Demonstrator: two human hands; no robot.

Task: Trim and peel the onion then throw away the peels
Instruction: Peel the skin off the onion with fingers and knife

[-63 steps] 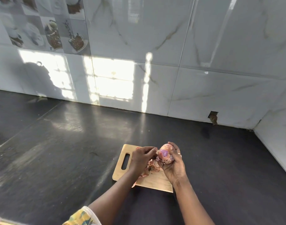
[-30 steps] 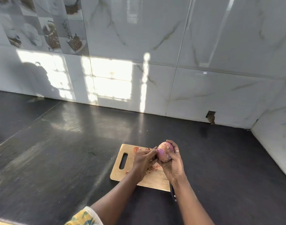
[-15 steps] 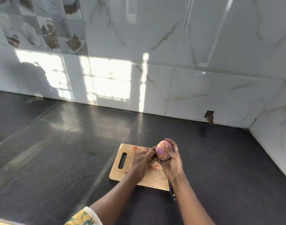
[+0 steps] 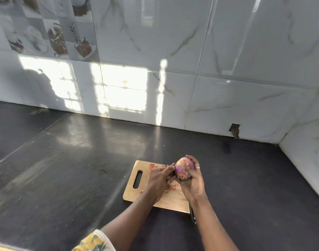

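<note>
A red onion (image 4: 183, 168), partly peeled with purple flesh showing, is held above the wooden cutting board (image 4: 135, 192). My right hand (image 4: 193, 182) grips it from the right and below. My left hand (image 4: 160, 178) is against the onion's left side, fingertips pinching at its skin. Loose papery peels (image 4: 171, 187) lie on the board under my hands, and another piece (image 4: 152, 166) lies near the board's far edge.
A dark knife handle (image 4: 192, 217) sticks out from under my right forearm at the board's near right corner. The black countertop (image 4: 73, 160) stretches left and back to a tiled wall (image 4: 173, 69); a side wall (image 4: 307, 160) closes the right.
My hands and the onion have stayed over the board. The onion has turned a little in my right hand while my left fingers keep working at its skin.
</note>
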